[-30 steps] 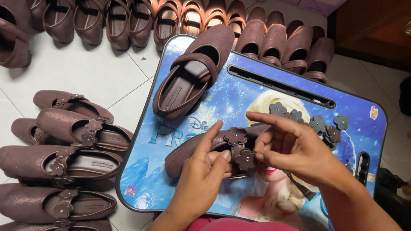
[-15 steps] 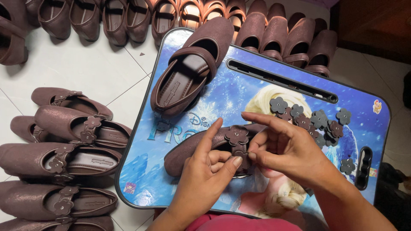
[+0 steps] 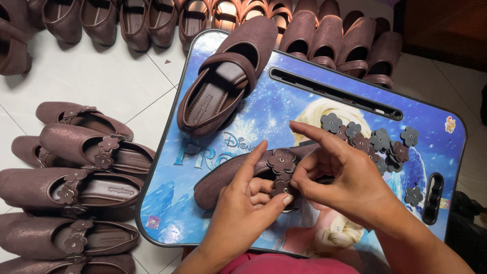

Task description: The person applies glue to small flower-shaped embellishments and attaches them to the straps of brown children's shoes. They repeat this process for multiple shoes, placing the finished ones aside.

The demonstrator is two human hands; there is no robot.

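A dark brown flat shoe [image 3: 223, 178] lies on its side on a blue picture-printed lap tray [image 3: 264, 116]. My left hand [image 3: 243, 208] grips this shoe, thumb and forefinger pressed by the brown flower ornaments [image 3: 282, 162] on its strap. My right hand [image 3: 340, 177] pinches the lower flower from the right, forefinger stretched out above. A second brown shoe [image 3: 223, 81] without flowers lies upright at the tray's far left corner. Several loose brown flower pieces [image 3: 375, 139] lie scattered on the tray's right side.
Several finished shoes with flowers [image 3: 76, 177] lie on the white tiled floor [image 3: 91, 76] to the left. A row of plain brown shoes [image 3: 314, 35] runs along the far side. A dark wooden piece [image 3: 446, 25] stands at the top right.
Both hands have shifted slightly on the shoe; my right fingers now pinch closer onto the lower flower. The view has drifted a little.
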